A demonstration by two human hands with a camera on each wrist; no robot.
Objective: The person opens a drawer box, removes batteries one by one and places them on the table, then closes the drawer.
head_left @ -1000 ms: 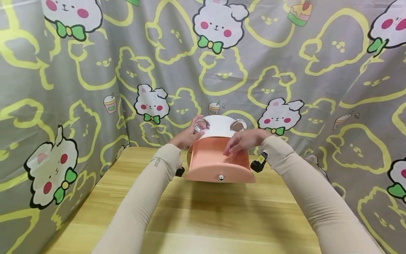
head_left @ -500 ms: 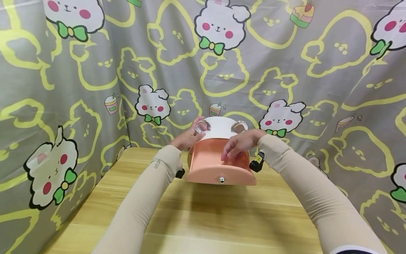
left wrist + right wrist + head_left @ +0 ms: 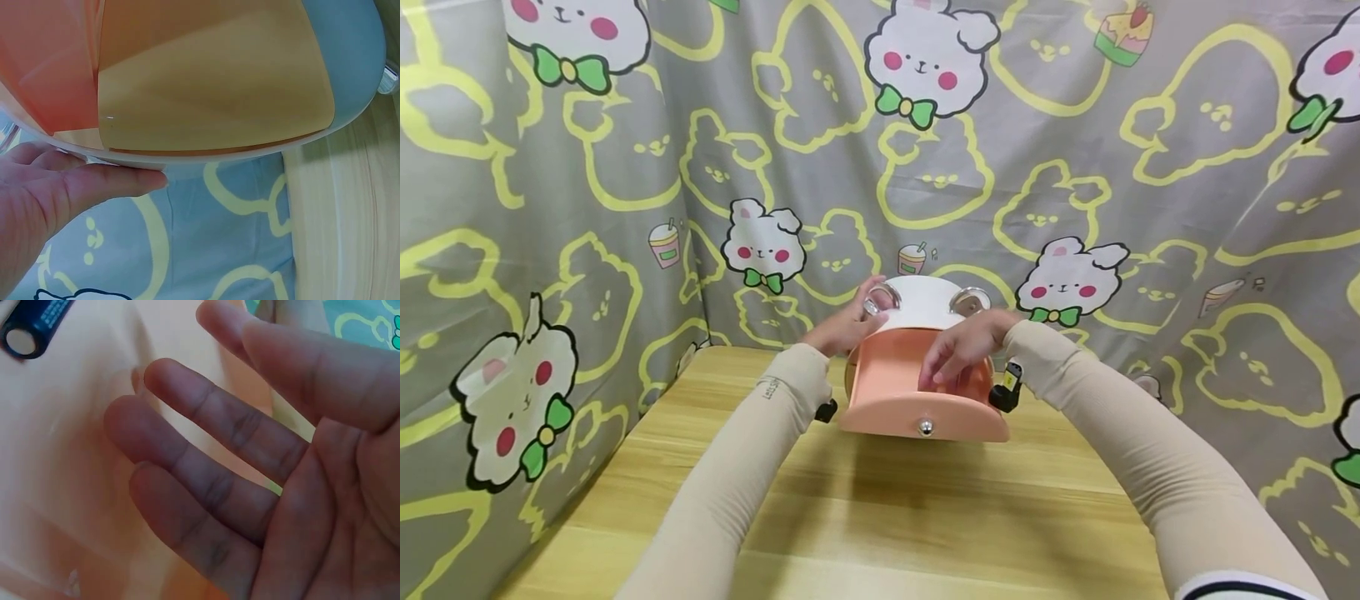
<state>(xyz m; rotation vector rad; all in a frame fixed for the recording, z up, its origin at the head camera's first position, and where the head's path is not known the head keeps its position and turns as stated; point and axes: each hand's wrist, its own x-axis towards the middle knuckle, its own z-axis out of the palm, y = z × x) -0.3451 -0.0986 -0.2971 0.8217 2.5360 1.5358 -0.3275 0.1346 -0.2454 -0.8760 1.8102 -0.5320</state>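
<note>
A drawer box with a rounded white top (image 3: 922, 298) and two silver ear-like loops sits on the table. Its pink drawer (image 3: 880, 414) is pulled out toward me and has a round silver knob (image 3: 927, 427). My left hand (image 3: 847, 323) grips the box at its upper left; in the left wrist view the thumb lies along the white rim. Over the drawer's right part, my right hand (image 3: 962, 348) reaches in with loosely bent, spread fingers and nothing between them. Beyond its fingertips, the right wrist view shows a dark blue cylinder like a battery (image 3: 39, 328) lying inside.
The light wooden table (image 3: 925, 525) extends toward me from the box. A grey curtain (image 3: 820, 108) with rabbit prints hangs behind and on both sides. Each wrist carries a small black camera (image 3: 1006, 392).
My right hand has moved slightly left and lower into the drawer, its fingers dipping behind the drawer front. The left hand keeps its hold on the box.
</note>
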